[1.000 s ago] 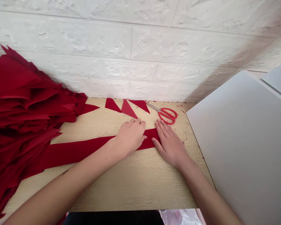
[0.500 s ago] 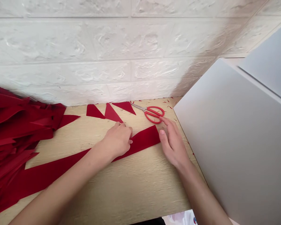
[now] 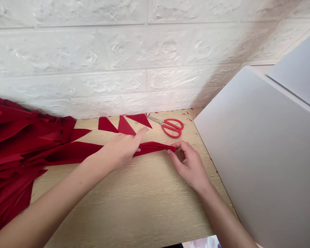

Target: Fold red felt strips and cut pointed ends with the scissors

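The red fabric strip (image 3: 154, 147) — long, creased (its right end gathered narrow) — lies across the table (image 3: 134, 199).

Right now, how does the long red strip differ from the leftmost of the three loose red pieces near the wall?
The long red strip runs over to the red pile; the leftmost piece is far shorter and lies apart. The strip's end is gathered in the right hand, with the left hand across it; the piece lies flat, untouched. Both are red.
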`<state>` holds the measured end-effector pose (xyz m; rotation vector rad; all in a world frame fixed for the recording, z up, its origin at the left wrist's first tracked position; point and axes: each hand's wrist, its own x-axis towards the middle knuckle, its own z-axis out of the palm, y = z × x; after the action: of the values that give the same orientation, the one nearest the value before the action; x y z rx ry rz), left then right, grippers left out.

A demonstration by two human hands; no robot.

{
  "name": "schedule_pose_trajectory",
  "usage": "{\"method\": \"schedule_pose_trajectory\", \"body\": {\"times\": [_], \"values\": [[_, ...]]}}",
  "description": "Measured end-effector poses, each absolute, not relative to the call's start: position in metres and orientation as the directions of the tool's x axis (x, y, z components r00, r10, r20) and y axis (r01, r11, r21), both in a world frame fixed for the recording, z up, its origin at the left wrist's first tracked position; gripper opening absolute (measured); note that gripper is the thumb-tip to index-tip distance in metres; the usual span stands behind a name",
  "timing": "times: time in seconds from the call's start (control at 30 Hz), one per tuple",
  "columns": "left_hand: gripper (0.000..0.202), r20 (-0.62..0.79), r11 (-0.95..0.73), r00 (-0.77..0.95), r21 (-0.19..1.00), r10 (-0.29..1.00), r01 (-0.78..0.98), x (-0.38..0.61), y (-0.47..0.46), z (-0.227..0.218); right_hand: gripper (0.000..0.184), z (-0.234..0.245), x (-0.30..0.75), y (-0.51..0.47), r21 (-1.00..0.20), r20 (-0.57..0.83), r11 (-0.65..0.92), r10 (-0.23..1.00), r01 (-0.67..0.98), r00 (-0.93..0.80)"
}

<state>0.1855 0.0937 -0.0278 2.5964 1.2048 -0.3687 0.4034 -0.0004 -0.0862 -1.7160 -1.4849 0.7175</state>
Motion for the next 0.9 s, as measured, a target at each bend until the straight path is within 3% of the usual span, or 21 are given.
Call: {"method": "schedule_pose_trajectory", "body": {"times": [0.1,0.23,0.4,0.63,0.9], "values": [[0.054,-0.325,-0.533,0.617,0.315,0.717,0.785,0.167,0.095,-0.041,0.022,-0.088,0.4,0.001,-0.871,0.027,-0.07,0.981,0.486,0.19],[0.042,-0.238,-0.546,0.667,0.417,0.706,0.727,0.162,0.094,-0.037,0.02,-0.086,0.396,0.008,-0.931,0.106,0.012,0.965,0.364,0.239],[0.04,-0.11,-0.522,0.683,0.562,0.722,0.641,0.179,0.089,-0.016,0.02,-0.069,0.389,0.019,-0.957,0.215,0.153,0.945,0.247,0.245],[0.031,0.033,-0.468,0.608,0.67,0.794,0.576,0.197,0.085,-0.013,0.02,-0.061,0.379,0.025,-0.936,0.3,0.247,0.933,0.252,0.197],[0.027,0.021,-0.389,0.574,0.756,0.818,0.527,0.2,0.082,-0.014,0.023,-0.064,0.373,0.025,-0.938,0.279,0.236,0.948,0.253,0.15]]}}
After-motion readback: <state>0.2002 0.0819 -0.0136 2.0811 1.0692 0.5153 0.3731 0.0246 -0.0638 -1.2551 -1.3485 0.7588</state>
